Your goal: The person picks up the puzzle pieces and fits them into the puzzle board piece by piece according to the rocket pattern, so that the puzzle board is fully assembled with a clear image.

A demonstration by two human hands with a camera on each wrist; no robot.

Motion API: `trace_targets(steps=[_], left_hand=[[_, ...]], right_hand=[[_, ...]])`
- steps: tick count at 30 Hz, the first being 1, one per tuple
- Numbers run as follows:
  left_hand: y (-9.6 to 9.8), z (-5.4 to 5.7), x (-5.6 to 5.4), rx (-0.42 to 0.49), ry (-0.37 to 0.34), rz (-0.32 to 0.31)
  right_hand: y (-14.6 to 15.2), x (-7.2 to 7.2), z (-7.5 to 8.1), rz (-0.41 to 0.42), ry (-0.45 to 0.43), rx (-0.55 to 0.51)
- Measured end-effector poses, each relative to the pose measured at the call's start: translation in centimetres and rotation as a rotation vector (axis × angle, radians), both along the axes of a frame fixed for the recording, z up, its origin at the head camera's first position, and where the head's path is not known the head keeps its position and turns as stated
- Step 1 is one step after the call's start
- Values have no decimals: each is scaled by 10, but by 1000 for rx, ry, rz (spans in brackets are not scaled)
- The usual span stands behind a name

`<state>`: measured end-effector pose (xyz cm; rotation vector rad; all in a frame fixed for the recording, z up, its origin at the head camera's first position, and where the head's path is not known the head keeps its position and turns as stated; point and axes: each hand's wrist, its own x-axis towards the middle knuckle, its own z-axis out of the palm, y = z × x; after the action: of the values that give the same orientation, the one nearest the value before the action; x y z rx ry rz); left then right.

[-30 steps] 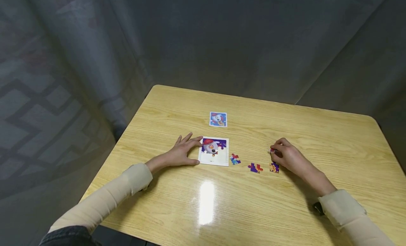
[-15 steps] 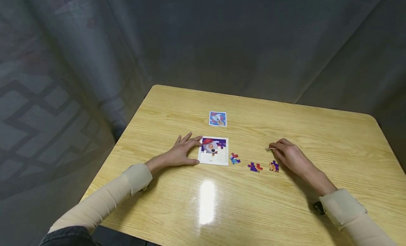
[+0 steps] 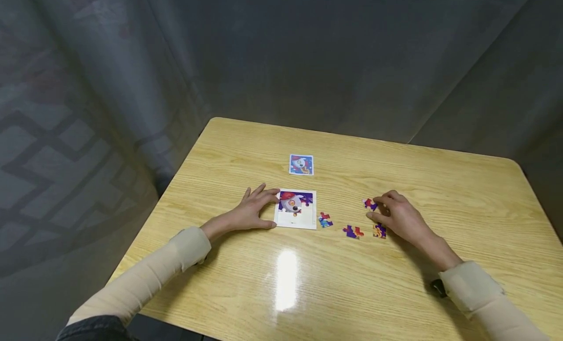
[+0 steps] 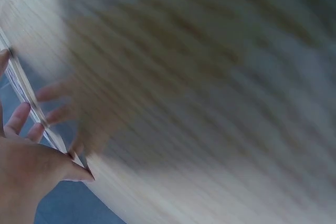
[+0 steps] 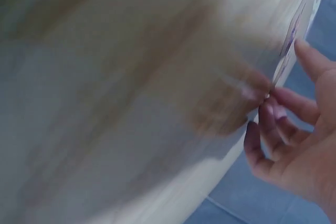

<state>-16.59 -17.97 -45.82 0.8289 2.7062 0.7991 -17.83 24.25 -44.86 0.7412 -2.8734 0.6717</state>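
In the head view, my left hand (image 3: 251, 211) rests at the left side of a white-framed puzzle board (image 3: 310, 221), thumb and fingers spread and touching its edge. The upper part of the board bears joined pieces showing a grey-white character with a red top; below them the white base is bare. My right hand (image 3: 400, 215) is at a purple-and-red puzzle piece (image 3: 370, 204) lying flat on the table. The index finger touches its right side, while the thumb stands apart from it. An orange-and-purple puzzle piece (image 3: 379, 231) lies just below the right hand.
Between board and right hand lie a blue-and-red puzzle piece (image 3: 325, 220) and a purple-and-red puzzle piece (image 3: 353, 231). A picture card (image 3: 301, 164) lies behind the board. The wooden table (image 3: 246, 150) has a grey curtain (image 3: 308, 62) behind it.
My right hand has turned the piece it was pinching from tilted to flat on the table, slightly leftward, and its thumb has come away. My left hand has stayed at the board.
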Motion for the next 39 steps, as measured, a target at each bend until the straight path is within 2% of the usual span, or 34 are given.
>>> trace_targets(steps=[4,11,21,27,35,39], left_hand=[[0,0,0,9,4,0],[1,2,0,19,-22,18],[3,3,0,18,-25,21],[2,3,-1,0,-31,24],[1,1,-2,4,-37,18],[0,0,-2,-5,-30,18]], right_hand=[[-5,3,0,-61,-12,-8],[-12,2,-6,-102,0,-87],[-17,-3,-16,-66,8,-184],[-19,-5,-18,-49,39,-149],[-22,-15,-16,-10,180,-47],[-27,-16,-13,30,217,-35]])
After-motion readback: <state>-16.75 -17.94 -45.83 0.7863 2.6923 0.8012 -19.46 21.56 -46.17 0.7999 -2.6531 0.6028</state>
